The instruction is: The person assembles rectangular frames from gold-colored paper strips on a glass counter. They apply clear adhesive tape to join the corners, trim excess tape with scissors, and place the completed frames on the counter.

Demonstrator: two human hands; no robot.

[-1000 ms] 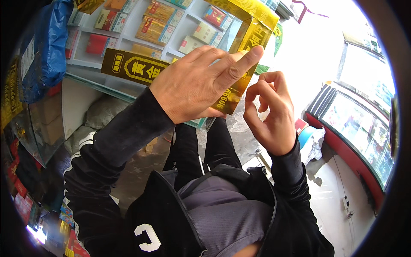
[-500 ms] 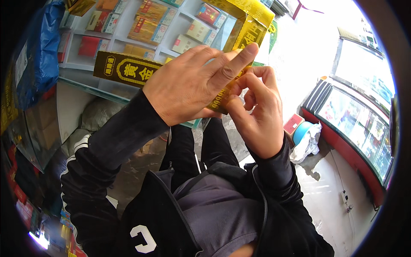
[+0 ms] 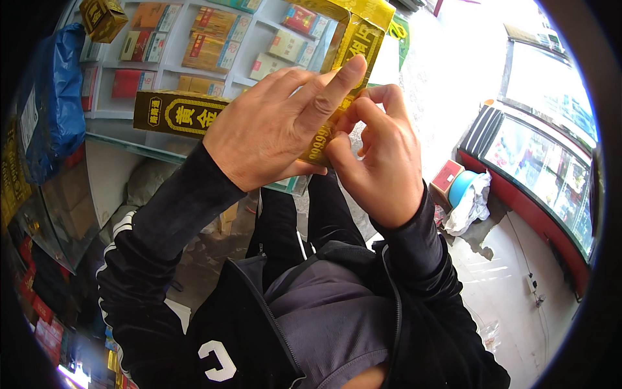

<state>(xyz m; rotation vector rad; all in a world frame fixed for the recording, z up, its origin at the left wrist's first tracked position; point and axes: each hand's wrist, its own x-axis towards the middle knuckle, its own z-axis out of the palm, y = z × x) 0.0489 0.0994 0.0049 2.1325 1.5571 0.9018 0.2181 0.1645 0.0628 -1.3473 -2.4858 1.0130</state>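
Observation:
A brown and gold cardboard box frame (image 3: 170,114) with open middle is held over a glass-topped counter, its near right corner between my hands. My left hand (image 3: 269,126) wraps that corner, thumb underneath and index finger stretched along the right-hand strip. On the outer side of the same strip, my right hand (image 3: 381,152) pinches the edge between thumb and curled fingers. The left hand covers much of the corner, so its fold is hidden. Beyond the frame lies a white compartment tray (image 3: 172,68) with small flat packs (image 3: 208,48) in several colours.
A small brown and gold box (image 3: 103,23) stands at the far left, above a blue plastic wrapping (image 3: 68,97). The counter's glass edge (image 3: 139,148) runs before me. On the floor at right are a blue round roll (image 3: 462,188), crumpled white plastic and a red-based glass showcase (image 3: 538,175).
Both hands and the cardboard frame have shifted slightly left in the picture. The grip stays much the same, and the right hand's fingers remain at the strip's edge.

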